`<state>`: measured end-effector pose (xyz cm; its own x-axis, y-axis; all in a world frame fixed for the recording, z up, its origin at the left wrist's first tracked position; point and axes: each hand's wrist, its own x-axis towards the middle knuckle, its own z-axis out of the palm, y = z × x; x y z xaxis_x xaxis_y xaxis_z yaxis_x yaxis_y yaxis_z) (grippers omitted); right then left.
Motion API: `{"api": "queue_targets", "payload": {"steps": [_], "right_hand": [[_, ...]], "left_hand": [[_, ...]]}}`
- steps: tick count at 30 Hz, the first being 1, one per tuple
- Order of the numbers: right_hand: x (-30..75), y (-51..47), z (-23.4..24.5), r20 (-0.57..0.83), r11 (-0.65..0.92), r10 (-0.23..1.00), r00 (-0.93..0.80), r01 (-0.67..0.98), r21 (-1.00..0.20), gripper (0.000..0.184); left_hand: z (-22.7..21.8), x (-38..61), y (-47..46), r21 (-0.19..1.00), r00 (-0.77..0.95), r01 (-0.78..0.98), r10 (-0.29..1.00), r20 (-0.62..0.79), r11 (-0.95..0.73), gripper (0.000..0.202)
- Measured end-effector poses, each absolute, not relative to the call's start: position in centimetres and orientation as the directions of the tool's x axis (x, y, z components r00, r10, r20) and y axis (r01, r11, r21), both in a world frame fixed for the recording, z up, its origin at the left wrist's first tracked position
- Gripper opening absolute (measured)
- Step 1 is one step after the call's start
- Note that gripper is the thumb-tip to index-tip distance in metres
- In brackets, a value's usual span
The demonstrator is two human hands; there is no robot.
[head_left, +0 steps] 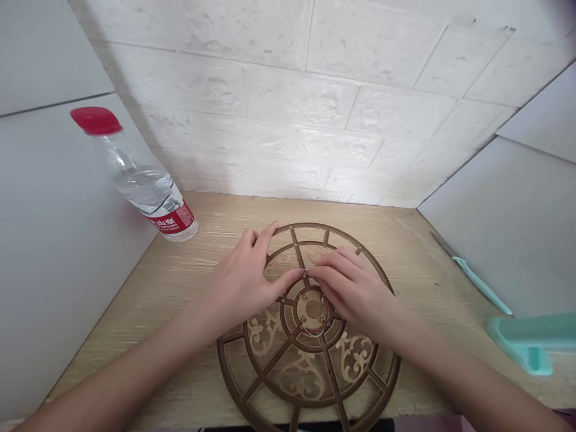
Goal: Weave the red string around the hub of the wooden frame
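Left hand [243,277] and right hand [355,289] lie on the fretwork disc [310,372], fingertips meeting just beyond its hub [311,308]. I cannot tell whether either grip pinches anything.

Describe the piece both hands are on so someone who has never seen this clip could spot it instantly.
Start at the pale wooden tabletop below the white brick wall. At its near edge, in the middle, lies a flat round brown disc under the left hand and right hand. Unlike the red-capped bottle and teal knife, it is spoked openwork with scroll patterns around a hub.
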<state>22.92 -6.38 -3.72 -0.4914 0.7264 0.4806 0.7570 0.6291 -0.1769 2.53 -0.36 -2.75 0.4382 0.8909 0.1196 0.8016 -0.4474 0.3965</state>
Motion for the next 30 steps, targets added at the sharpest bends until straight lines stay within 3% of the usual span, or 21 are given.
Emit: {"api": "queue_targets", "payload": {"steps": [11,21,30], "right_hand": [[22.7,-7.0,-2.3,0.390,0.667,0.652,-0.650,0.736,0.112,0.029],[22.9,-7.1,-2.4,0.396,0.694,0.638,-0.660,0.716,0.076,0.026],[22.6,-7.2,-2.5,0.397,0.703,0.573,-0.717,0.679,0.210,0.020]], "left_hand": [[-2.8,2.6,-0.4,0.403,0.445,0.794,0.887,0.125,-0.455,0.076],[-3.0,2.5,-0.5,0.381,0.425,0.810,0.893,0.146,-0.447,0.079],[-3.0,2.6,-0.4,0.359,0.424,0.814,0.890,0.169,-0.456,0.078]]}}
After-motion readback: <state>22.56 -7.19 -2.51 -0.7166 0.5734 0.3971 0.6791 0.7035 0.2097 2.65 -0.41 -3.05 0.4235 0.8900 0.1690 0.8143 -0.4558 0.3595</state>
